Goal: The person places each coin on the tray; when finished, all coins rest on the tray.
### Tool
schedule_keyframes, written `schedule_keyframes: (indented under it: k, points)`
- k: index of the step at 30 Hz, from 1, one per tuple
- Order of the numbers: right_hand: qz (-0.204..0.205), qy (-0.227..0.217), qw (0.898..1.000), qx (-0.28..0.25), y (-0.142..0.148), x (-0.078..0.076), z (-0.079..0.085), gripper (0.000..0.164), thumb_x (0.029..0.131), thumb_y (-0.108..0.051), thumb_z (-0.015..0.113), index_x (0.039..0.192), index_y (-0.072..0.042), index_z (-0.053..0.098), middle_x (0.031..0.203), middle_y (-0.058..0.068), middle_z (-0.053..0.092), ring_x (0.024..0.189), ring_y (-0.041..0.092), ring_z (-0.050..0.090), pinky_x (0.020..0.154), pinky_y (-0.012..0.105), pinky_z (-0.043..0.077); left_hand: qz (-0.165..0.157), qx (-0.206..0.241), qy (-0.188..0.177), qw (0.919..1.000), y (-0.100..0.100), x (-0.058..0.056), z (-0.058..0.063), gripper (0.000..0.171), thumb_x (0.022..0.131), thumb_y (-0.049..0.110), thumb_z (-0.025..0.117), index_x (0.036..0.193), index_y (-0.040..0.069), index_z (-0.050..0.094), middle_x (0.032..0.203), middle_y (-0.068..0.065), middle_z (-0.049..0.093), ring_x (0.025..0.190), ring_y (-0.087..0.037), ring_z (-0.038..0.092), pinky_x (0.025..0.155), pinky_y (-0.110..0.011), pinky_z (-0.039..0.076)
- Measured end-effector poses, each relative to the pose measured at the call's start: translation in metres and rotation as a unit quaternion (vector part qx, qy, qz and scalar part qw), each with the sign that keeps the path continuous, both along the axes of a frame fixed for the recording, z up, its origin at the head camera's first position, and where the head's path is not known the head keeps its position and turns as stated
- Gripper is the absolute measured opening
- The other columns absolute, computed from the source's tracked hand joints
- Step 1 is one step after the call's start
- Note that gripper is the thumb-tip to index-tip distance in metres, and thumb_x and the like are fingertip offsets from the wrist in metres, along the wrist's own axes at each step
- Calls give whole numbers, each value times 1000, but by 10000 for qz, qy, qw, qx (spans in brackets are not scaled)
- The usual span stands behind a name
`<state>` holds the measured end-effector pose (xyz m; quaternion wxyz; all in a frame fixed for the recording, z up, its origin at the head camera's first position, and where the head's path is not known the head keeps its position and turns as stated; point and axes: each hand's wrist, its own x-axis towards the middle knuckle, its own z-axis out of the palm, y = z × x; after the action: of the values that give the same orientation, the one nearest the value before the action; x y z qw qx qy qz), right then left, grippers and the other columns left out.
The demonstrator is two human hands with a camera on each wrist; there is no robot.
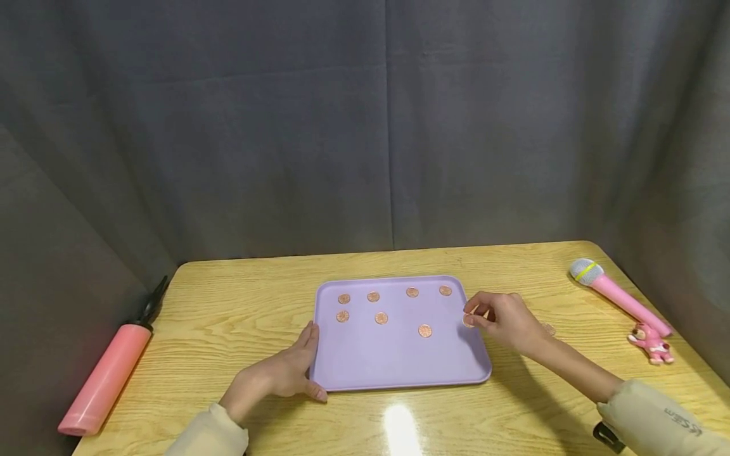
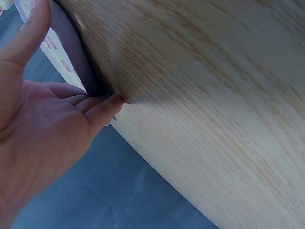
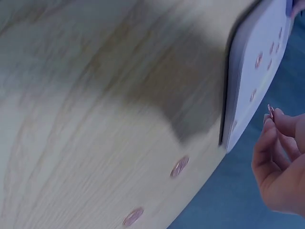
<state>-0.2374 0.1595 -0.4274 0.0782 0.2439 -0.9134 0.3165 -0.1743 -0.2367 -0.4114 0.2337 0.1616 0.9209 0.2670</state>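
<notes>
A lilac tray (image 1: pixel 399 361) lies on the table, with several copper-coloured coins (image 1: pixel 424 330) spread on it, mostly along its far half. My left hand (image 1: pixel 288 370) rests against the tray's near-left corner, fingers straight along the left side and thumb at the front edge. Over the tray's right rim, my right hand (image 1: pixel 507 320) pinches one coin (image 3: pixel 271 112) between thumb and fingertips, tilted on edge in the right wrist view. Two more coins lie on the wood right of the tray: one coin (image 3: pixel 179 166) nearer it, another coin (image 3: pixel 133 216) farther off.
A pink toy microphone (image 1: pixel 621 297) and a small pink bear figure (image 1: pixel 651 344) lie at the table's right side. Along the left edge is a pink hand pump (image 1: pixel 108 380) with a black end. A grey curtain (image 1: pixel 285 126) hangs behind the wooden table (image 1: pixel 239 297).
</notes>
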Motion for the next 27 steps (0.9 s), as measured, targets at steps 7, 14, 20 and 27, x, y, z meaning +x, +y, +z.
schedule_keyframes:
  k: [7, 14, 20, 27]
  points:
    - [367, -133, 9990, 220, -12, 9, -9, 12, 80, -7, 80, 82, -12, 69, 68, -11, 64, 55, 1, 51, 48, 20, 45, -17, 9, 20, 10000, 0, 1, 1, 119, 73, 30, 82, 149, -14, 2, 157, -31, -5, 146, -40, 5, 117, -48, 14]
    - [402, -272, 9983, 336, -12, 10, -15, 16, 78, 5, 75, 79, -11, 70, 69, -9, 65, 59, 0, 54, 52, 20, 48, -44, -31, 43, 10000, -1, 0, 0, 119, 73, 30, 82, 149, -14, 2, 157, -31, -5, 146, -39, 5, 118, -47, 14]
    - [500, -355, 9980, 149, -31, 12, -14, 13, 79, -1, 78, 79, -12, 69, 70, -10, 67, 59, 1, 55, 52, 20, 48, -25, -34, 42, 10000, -2, 0, -2, 120, 73, 31, 82, 149, -14, 1, 157, -31, -6, 146, -39, 5, 118, -47, 13]
    - [1016, -452, 9938, -82, -90, 14, -13, 11, 81, -6, 78, 79, -13, 70, 70, -11, 67, 58, 1, 55, 52, 19, 48, -97, -137, 59, 9998, 0, -2, -2, 119, 74, 34, 81, 149, -14, 2, 157, -31, -6, 146, -38, 6, 118, -46, 15]
